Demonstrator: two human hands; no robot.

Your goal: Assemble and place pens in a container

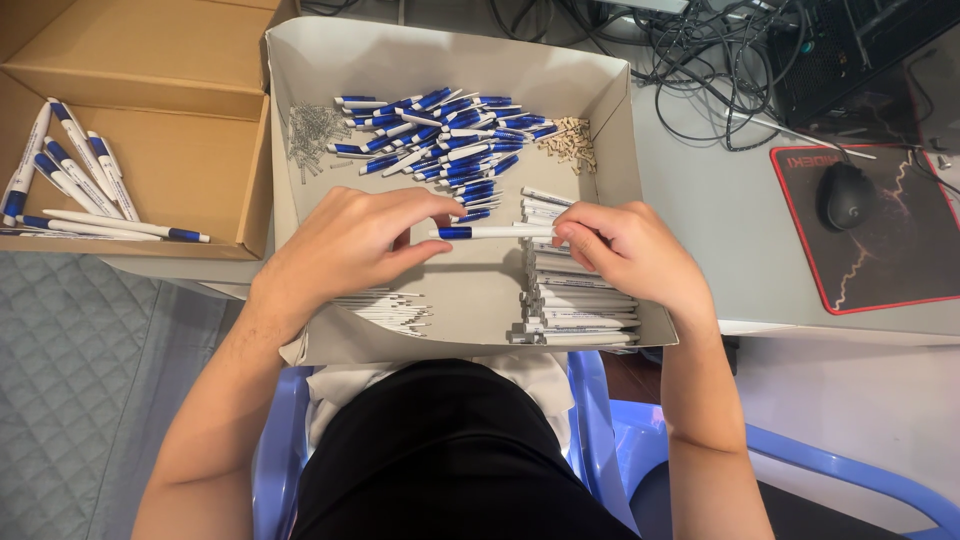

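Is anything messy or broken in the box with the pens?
Nothing looks broken or spilled. The blue-and-white parts lie in a loose jumble, unlike the neat white barrels. Both hands hold one pen.

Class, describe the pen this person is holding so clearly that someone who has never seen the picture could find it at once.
Start at the grey tray on the person's lap, with a heap of blue-and-white pen parts at its far end. Just nearer, the left hand and right hand meet. The pen lies level between their fingertips, the only one lifted clear.

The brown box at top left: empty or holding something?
Holding something: several blue-and-white pens lie along the left of the brown box; the rest is bare.
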